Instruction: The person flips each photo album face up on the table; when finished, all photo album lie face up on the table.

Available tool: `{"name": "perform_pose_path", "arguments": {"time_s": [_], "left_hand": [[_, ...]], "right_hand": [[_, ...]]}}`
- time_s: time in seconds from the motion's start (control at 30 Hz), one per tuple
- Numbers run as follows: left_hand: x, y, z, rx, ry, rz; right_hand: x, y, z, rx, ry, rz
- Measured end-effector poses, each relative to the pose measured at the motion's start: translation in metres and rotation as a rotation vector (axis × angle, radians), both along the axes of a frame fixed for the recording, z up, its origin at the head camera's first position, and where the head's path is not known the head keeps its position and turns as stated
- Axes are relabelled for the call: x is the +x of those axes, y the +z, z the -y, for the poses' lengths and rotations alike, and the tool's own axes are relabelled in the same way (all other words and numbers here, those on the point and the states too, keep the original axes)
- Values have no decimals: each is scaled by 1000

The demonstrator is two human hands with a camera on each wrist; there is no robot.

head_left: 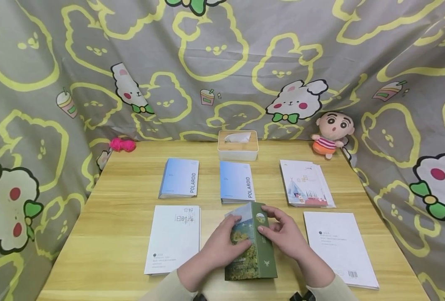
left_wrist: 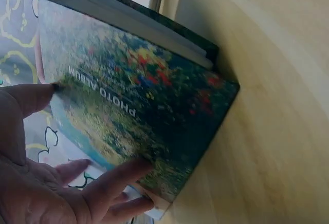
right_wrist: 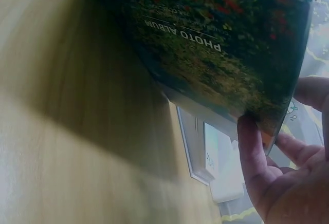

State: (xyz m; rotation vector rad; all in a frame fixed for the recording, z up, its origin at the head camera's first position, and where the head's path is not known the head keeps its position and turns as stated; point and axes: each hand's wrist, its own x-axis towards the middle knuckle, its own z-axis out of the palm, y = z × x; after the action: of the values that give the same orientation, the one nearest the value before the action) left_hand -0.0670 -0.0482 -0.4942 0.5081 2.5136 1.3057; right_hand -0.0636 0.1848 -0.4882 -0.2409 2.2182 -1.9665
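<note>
In the head view a photo album (head_left: 241,251) with a landscape cover and a green spine (head_left: 263,246) is tilted up off the table's front middle. My left hand (head_left: 226,242) grips its left side, thumb lying across the cover. On the spine side, my right hand (head_left: 286,234) holds it with thumb and fingers. The left wrist view shows the words PHOTO ALBUM on the cover (left_wrist: 139,90), with page edges (left_wrist: 139,23) between the covers. From the right wrist, the right hand (right_wrist: 293,178) pinches a corner of the album (right_wrist: 205,54).
Two blue POLAROID albums (head_left: 179,177) (head_left: 237,182) and an illustrated white album (head_left: 306,184) form a back row. White books lie left (head_left: 173,238) and right (head_left: 340,248). Behind are a tissue box (head_left: 238,152), a plush doll (head_left: 331,133) and pink yarn (head_left: 122,144). Patterned curtains (head_left: 214,62) enclose the table.
</note>
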Motion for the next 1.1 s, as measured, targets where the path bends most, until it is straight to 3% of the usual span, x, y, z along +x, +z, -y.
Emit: {"name": "perform_pose_path", "arguments": {"time_s": [0.27, 0.57, 0.77, 1.1], "left_hand": [[1, 11, -5, 93, -17, 14], [0, 17, -5, 153, 30, 35], [-2, 15, -4, 230, 70, 60], [-1, 10, 6, 344, 144, 88]], "right_hand": [[-2, 4, 4, -57, 11, 1], [-7, 4, 6, -138, 92, -64], [-10, 0, 2, -152, 174, -96], [-12, -21, 2, -7, 282, 128]]}}
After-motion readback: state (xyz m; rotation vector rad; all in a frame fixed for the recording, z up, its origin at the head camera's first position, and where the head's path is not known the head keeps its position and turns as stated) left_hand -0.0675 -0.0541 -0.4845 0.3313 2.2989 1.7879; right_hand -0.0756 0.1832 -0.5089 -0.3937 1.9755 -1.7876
